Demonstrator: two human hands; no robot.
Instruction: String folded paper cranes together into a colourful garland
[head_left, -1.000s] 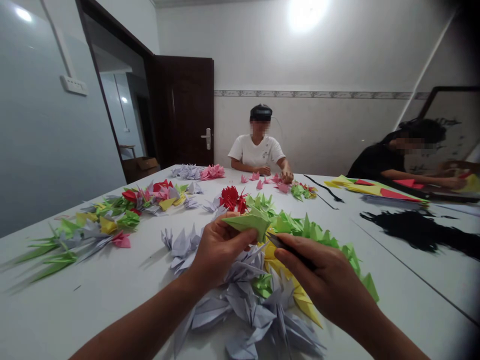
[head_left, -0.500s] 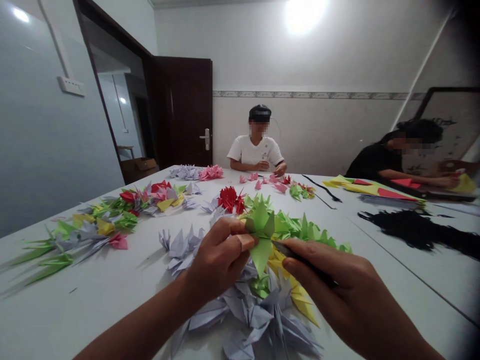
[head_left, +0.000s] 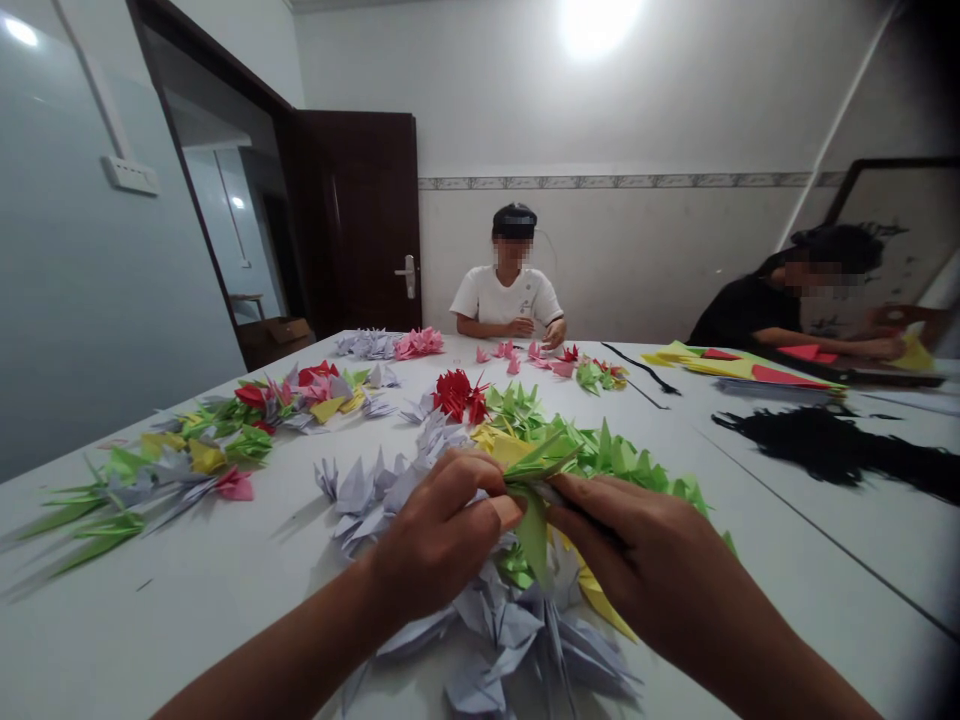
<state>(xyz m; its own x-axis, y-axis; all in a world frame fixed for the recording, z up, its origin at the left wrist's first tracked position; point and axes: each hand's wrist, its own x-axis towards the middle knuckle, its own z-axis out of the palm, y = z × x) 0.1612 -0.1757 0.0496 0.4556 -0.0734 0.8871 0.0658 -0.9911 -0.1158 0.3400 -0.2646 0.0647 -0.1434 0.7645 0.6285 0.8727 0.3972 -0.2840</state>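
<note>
My left hand (head_left: 446, 530) pinches, fingers curled, just beside my right hand (head_left: 656, 545), whose hidden lower fingers seem folded. Both forearms (head_left: 277, 640) angle inward from below.

There are two bare hands (head_left: 442, 535), one held light-green pointed folded-paper piece (head_left: 534, 540), two seated people (head_left: 504, 300), one dark-brown door (head_left: 360, 215), one tangled black heap (head_left: 810, 440).

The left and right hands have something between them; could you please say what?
In the head view, a folded green paper piece shows between the left hand and right hand.
</note>
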